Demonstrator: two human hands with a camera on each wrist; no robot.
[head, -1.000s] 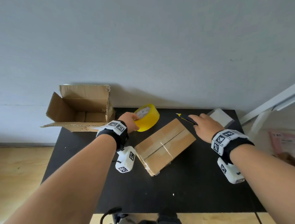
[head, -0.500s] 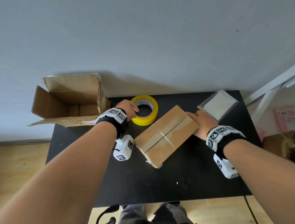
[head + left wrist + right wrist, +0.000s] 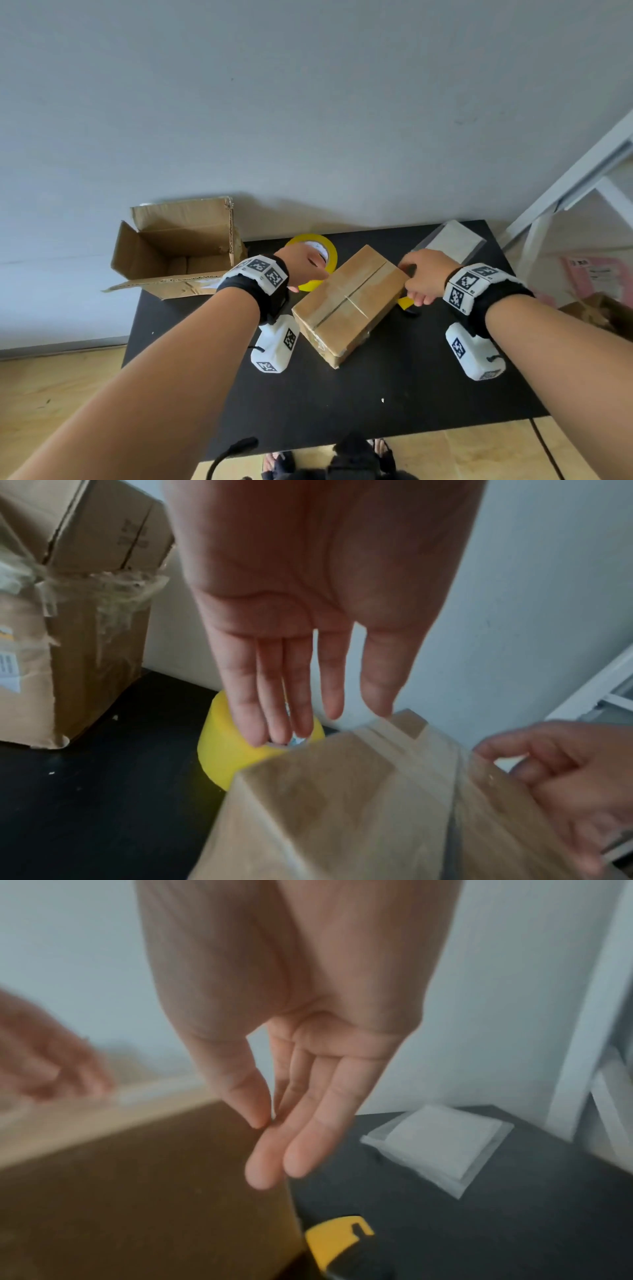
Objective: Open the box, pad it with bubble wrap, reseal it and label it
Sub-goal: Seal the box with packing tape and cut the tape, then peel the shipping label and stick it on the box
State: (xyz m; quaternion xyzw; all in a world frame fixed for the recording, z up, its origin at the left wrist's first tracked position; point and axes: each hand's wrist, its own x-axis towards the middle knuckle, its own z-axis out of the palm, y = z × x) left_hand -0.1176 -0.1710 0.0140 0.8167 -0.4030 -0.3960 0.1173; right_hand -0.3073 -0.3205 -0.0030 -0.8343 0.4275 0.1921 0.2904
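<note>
A sealed brown box with tape along its top seam lies askew in the middle of the black table. My left hand hovers at the box's far left corner, fingers straight, fingertips at the rim of the yellow tape roll lying flat behind the box. My right hand is at the box's right end, fingers relaxed and holding nothing. A yellow-and-black cutter lies on the table under it, against the box side.
An open, larger carton sits at the table's back left, hanging past the edge. A flat white packet in clear plastic lies at the back right corner. A white frame leans at the right. The wall is close behind.
The tape roll went from tilted in my left hand to flat on the table, fingers now straight. The cutter left my right hand and lies beside the box; that hand drew back to the box's end.
</note>
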